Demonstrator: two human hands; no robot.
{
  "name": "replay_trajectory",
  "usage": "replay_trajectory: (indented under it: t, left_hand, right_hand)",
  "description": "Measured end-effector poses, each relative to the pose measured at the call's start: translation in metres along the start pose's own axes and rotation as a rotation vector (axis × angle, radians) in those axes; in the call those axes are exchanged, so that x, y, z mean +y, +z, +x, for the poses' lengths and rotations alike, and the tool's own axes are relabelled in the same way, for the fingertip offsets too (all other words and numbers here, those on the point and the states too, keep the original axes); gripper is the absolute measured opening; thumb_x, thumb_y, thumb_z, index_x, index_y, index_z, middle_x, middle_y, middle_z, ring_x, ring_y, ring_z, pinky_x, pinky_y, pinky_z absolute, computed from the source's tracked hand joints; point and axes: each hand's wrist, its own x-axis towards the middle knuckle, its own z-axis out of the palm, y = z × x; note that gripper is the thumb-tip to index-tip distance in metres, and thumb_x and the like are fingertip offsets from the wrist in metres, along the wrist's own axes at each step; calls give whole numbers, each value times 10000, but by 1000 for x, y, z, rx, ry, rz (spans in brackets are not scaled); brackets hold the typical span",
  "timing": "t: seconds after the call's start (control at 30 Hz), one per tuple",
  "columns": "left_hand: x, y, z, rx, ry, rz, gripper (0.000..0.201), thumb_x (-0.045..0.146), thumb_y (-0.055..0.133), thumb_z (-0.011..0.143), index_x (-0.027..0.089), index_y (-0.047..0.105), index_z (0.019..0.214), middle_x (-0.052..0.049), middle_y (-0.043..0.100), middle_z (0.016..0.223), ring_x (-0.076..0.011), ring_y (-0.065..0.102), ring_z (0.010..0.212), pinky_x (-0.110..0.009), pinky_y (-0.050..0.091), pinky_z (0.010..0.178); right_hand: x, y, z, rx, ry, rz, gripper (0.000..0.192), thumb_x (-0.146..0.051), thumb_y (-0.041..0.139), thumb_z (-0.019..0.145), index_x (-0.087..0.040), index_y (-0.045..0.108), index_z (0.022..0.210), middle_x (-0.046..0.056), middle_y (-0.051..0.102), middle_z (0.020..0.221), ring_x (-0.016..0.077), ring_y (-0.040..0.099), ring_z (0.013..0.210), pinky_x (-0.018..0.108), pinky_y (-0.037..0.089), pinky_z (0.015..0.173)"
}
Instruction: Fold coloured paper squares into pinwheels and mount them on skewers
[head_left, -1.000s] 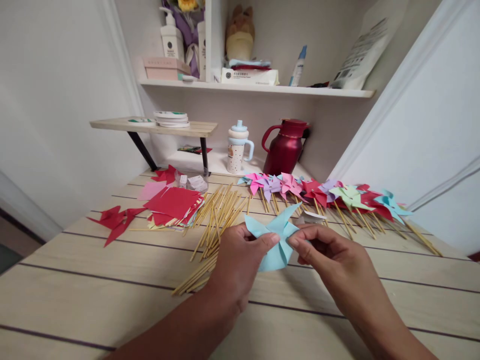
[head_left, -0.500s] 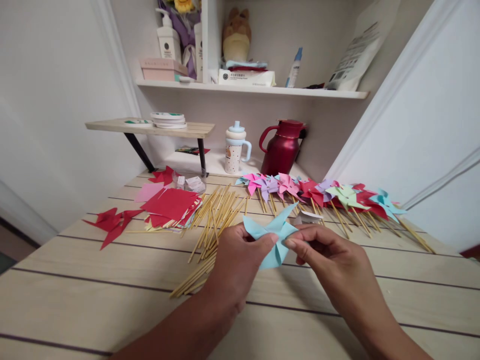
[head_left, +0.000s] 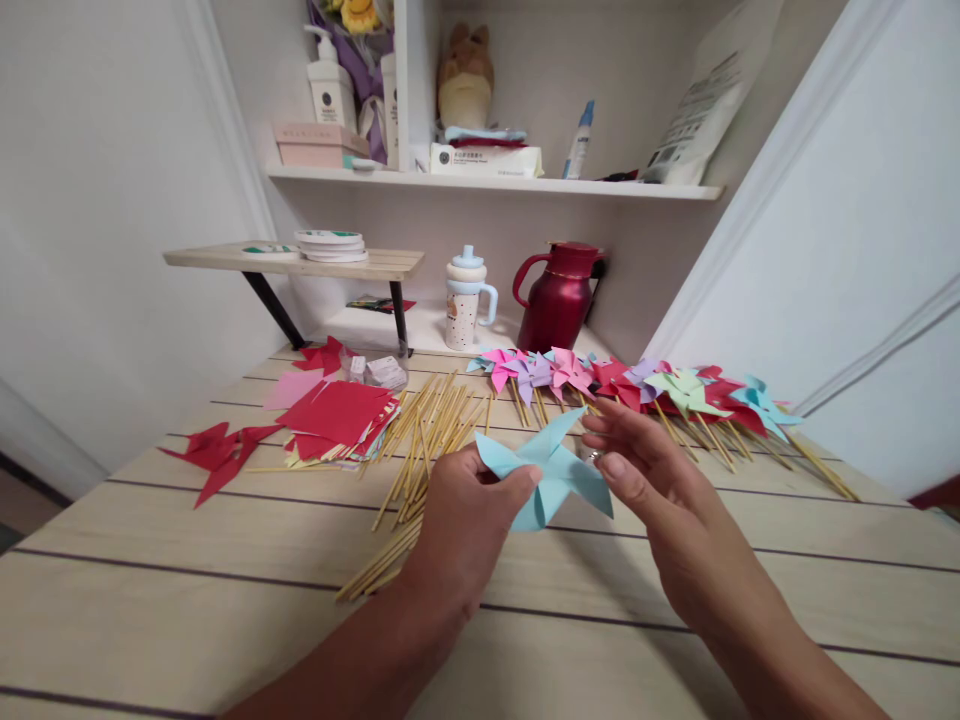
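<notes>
A light blue paper pinwheel [head_left: 556, 470] is pinched between the thumb and fingers of my left hand [head_left: 469, 520], a little above the table. Its blades are folded in to the centre, where my left thumb presses. My right hand [head_left: 660, 490] is just to the right of the pinwheel, fingers apart, with the thumb near the lower right blade. Whether it touches that blade I cannot tell. Behind my left hand lies a loose pile of thin wooden sticks [head_left: 427, 430]. Pinwheels on sticks [head_left: 570, 372] lie in a row at the back right.
Left of the sticks are a stack of red paper squares [head_left: 337, 412] and a red folded pinwheel [head_left: 223, 452]. Small white boxes [head_left: 385, 372] sit behind. A cup [head_left: 463, 300] and a dark red jug [head_left: 559, 298] stand at the back, below a shelf [head_left: 495, 183].
My right hand has let go of the blue pinwheel's right side and its fingers have spread. The lower right blade now sticks out. My left hand keeps its pinch.
</notes>
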Motion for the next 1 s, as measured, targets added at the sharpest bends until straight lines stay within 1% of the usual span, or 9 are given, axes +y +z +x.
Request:
replay_trajectory:
  t: [0.1,0.23,0.33,0.43,0.6,0.77,0.83,0.9,1.0]
  left_hand:
    - [0,-1,-1,-10,67,53,145,296,756,671,168,697,709,-24,669,684,-157,582,635,-260,436,590]
    - [0,-1,-2,-15,158,127,115,273,748,684,182,680,663,2,624,664,-147,557,637,-252,424,598]
    - [0,-1,-2,-23,206,143,111,266,750,692,186,683,654,-4,638,704,-157,573,681,-254,430,629]
    - [2,-1,-3,-24,205,162,115,265,753,696,184,681,658,-6,637,712,-156,569,686,-254,429,637]
    - [2,0,-3,-59,148,181,141,285,754,706,174,669,685,0,617,688,-139,544,648,-247,426,609]
    - [-2,1,-2,-153,26,79,173,311,758,708,160,683,746,-21,656,697,-142,568,634,-257,450,614]
    - [-3,0,-1,-184,5,29,210,334,762,711,151,703,796,-55,698,767,-169,613,696,-280,480,664]
    - [-4,0,0,-201,25,-15,274,356,781,698,154,721,872,-92,730,878,-214,656,804,-316,505,741]
    - [-6,0,0,-193,65,-36,375,352,824,646,183,733,969,-114,743,978,-280,672,946,-373,511,835]
  right_hand:
    - [1,-4,3,-137,94,44,666,-495,774,738,-295,545,1331,112,591,1350,319,535,1243,487,478,979]
    - [-5,-4,2,-263,183,94,459,-456,815,702,-256,685,1094,86,688,1159,291,623,1076,436,520,894]
    - [-11,-1,0,-301,136,63,273,-452,782,735,-220,732,870,63,694,946,243,638,913,382,522,818]
    - [-12,2,-1,-286,66,11,240,-446,742,770,-213,722,716,40,658,823,210,617,823,350,504,768]
    - [-6,2,-1,-243,68,-16,222,-416,723,786,-210,696,706,35,650,795,206,604,790,356,490,757]
    - [-4,2,-3,-210,45,-51,213,-386,708,796,-203,665,694,25,635,754,189,579,747,320,467,705]
    - [-4,2,-4,-191,55,-62,216,-377,706,797,-201,646,687,9,614,715,169,550,705,296,441,663]
    - [-4,2,-4,-171,70,-44,213,-376,714,792,-199,643,697,-1,607,697,155,530,680,282,420,641]
    - [-3,1,-4,-160,99,33,212,-385,730,780,-196,654,720,3,625,722,160,546,709,282,428,667]
